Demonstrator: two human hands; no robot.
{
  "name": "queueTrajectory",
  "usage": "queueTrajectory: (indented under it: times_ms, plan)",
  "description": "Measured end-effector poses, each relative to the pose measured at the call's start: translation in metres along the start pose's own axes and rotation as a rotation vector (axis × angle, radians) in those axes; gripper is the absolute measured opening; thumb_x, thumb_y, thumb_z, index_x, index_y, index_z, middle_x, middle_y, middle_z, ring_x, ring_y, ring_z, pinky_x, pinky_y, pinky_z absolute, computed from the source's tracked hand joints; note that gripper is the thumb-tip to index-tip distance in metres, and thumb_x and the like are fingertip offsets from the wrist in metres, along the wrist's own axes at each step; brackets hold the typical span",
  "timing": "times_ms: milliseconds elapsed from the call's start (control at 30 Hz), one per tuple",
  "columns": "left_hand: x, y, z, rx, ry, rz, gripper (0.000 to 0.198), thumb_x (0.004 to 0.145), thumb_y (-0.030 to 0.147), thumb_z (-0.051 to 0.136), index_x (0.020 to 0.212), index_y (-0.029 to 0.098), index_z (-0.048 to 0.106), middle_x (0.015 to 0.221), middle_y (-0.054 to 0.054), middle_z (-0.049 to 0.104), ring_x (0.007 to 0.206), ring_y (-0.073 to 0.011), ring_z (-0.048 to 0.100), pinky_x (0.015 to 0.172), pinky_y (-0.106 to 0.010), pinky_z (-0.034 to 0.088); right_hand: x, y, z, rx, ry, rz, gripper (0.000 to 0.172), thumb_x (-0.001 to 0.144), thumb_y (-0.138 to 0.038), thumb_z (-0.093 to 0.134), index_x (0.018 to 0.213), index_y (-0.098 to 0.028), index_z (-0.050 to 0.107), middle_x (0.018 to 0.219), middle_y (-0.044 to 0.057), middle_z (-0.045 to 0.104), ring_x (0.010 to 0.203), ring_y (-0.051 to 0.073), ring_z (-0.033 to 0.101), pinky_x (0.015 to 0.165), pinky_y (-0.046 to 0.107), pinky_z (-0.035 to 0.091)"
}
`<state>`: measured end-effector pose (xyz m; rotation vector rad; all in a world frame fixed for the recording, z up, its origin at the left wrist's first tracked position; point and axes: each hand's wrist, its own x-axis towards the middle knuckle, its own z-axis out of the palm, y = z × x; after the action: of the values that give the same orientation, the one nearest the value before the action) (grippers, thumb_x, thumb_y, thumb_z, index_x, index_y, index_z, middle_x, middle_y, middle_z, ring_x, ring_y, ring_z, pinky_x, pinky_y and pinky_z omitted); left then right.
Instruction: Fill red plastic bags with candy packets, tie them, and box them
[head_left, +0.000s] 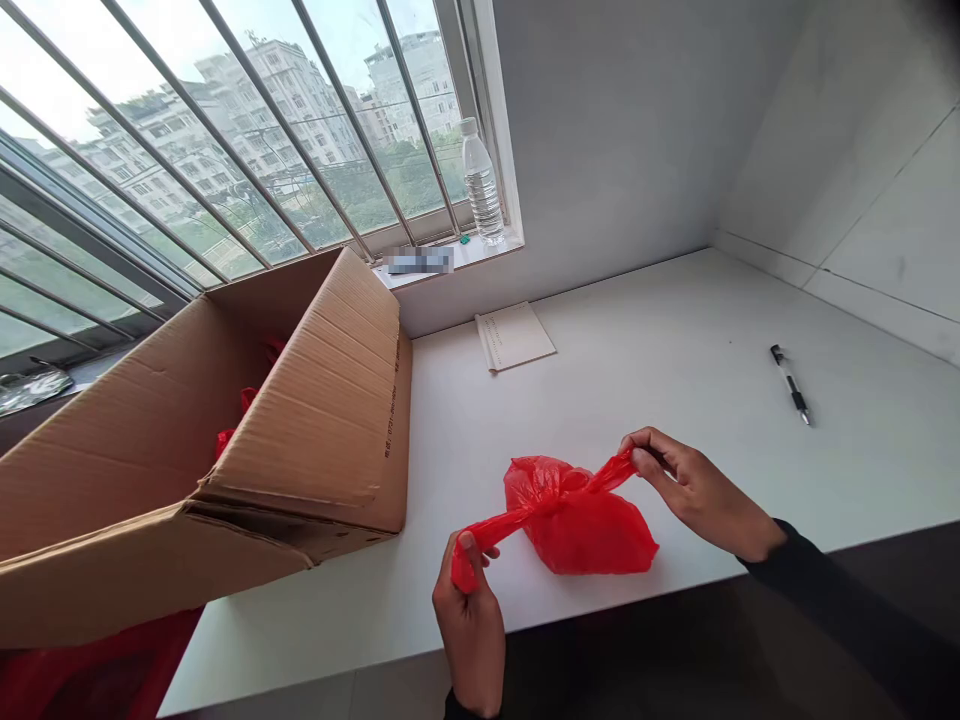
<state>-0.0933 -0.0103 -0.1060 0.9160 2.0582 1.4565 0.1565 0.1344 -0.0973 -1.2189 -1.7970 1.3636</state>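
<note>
A red plastic bag [592, 530] rests on the white table near its front edge, its contents hidden inside. The bag's two handles cross at a gathered twist or knot on top and stretch out to either side. My left hand [472, 610] grips one handle at the lower left, fingers closed with the thumb on top. The other handle is pinched between the thumb and fingers of my right hand [675, 480], up and to the right of the bag.
An open cardboard box [322, 400] with red plastic inside stands at left. A notepad [517, 337] lies near the wall, a pen [790, 385] at right. On the sill of the barred window are a clear bottle [482, 185] and a blurred flat item [420, 261].
</note>
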Motion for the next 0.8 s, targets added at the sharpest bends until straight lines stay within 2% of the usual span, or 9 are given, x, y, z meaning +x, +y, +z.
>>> queueTrajectory:
  times_ms: [100,200,267,333,467,533,600,700,800]
  plan:
    - [-0.001,0.007,0.008,-0.394,-0.086,-0.154,0.049,0.098,0.063,0.050,0.105,0.022,0.076,0.100,-0.007,0.074,0.074,-0.0172,0.059,0.083,-0.036,0.051,0.000,-0.002,0.004,0.193,-0.078,0.040,0.035,0.099,-0.057,0.056,0.120,-0.030,0.058,0.103,0.000,0.065,0.098,0.020,0.058,0.094,0.035,0.046]
    - [-0.004,0.011,0.022,-0.647,-0.216,-0.265,0.043,0.095,0.055,0.063,0.124,0.024,0.071,0.122,-0.009,0.071,0.091,-0.0200,0.066,0.088,-0.037,0.054,-0.002,-0.002,0.009,0.292,-0.167,0.102,0.044,0.095,-0.056,0.063,0.127,-0.027,0.058,0.103,0.001,0.066,0.101,0.021,0.060,0.096,0.035,0.048]
    - [-0.007,0.008,0.032,-0.618,-0.253,-0.317,0.048,0.093,0.051,0.068,0.133,0.025,0.068,0.131,-0.009,0.069,0.114,-0.0248,0.065,0.100,-0.039,0.052,-0.003,0.000,0.013,0.314,-0.193,0.098,0.041,0.094,-0.055,0.065,0.122,-0.026,0.063,0.108,0.003,0.067,0.106,0.023,0.061,0.095,0.035,0.050]
    - [-0.010,0.004,0.040,-0.543,-0.227,-0.351,0.053,0.094,0.056,0.065,0.136,0.024,0.066,0.135,-0.010,0.068,0.130,-0.0289,0.059,0.109,-0.041,0.048,-0.005,0.001,0.019,0.290,-0.183,0.061,0.035,0.095,-0.055,0.062,0.113,-0.026,0.066,0.112,0.004,0.066,0.107,0.023,0.061,0.095,0.035,0.050]
    - [-0.015,0.002,0.049,-0.398,-0.151,-0.315,0.058,0.096,0.064,0.055,0.137,0.025,0.066,0.141,-0.010,0.065,0.138,-0.0308,0.054,0.112,-0.042,0.048,-0.008,-0.005,0.036,0.190,-0.106,0.001,0.037,0.101,-0.060,0.046,0.095,-0.026,0.061,0.112,0.004,0.063,0.099,0.021,0.062,0.090,0.035,0.052]
    - [-0.016,0.005,0.052,-0.305,-0.120,-0.246,0.057,0.097,0.064,0.053,0.138,0.026,0.065,0.147,-0.010,0.060,0.142,-0.0302,0.049,0.114,-0.042,0.047,-0.009,-0.007,0.045,0.192,-0.086,0.001,0.041,0.101,-0.062,0.043,0.090,-0.026,0.057,0.124,0.006,0.061,0.108,0.023,0.061,0.094,0.038,0.053]
    - [-0.016,0.008,0.055,-0.245,-0.055,-0.183,0.056,0.098,0.062,0.053,0.140,0.027,0.062,0.156,-0.009,0.051,0.147,-0.0301,0.043,0.114,-0.041,0.047,-0.007,-0.005,0.054,0.191,-0.082,-0.002,0.041,0.101,-0.062,0.044,0.089,-0.025,0.057,0.141,0.007,0.055,0.127,0.027,0.055,0.105,0.041,0.050]
    - [-0.014,0.011,0.062,-0.240,-0.013,-0.130,0.056,0.100,0.058,0.052,0.147,0.030,0.054,0.167,-0.008,0.035,0.153,-0.0304,0.035,0.111,-0.040,0.051,-0.004,0.007,0.067,0.174,-0.083,-0.020,0.035,0.102,-0.058,0.044,0.114,-0.029,0.060,0.155,0.006,0.047,0.145,0.028,0.042,0.119,0.049,0.039]
    - [-0.011,0.008,0.074,-0.212,-0.068,-0.095,0.055,0.102,0.055,0.048,0.152,0.032,0.049,0.169,-0.006,0.032,0.155,-0.0295,0.030,0.116,-0.042,0.047,-0.003,0.024,0.078,0.128,-0.134,-0.104,0.046,0.106,-0.051,0.039,0.149,-0.036,0.041,0.163,0.004,0.039,0.153,0.024,0.031,0.128,0.053,0.025]
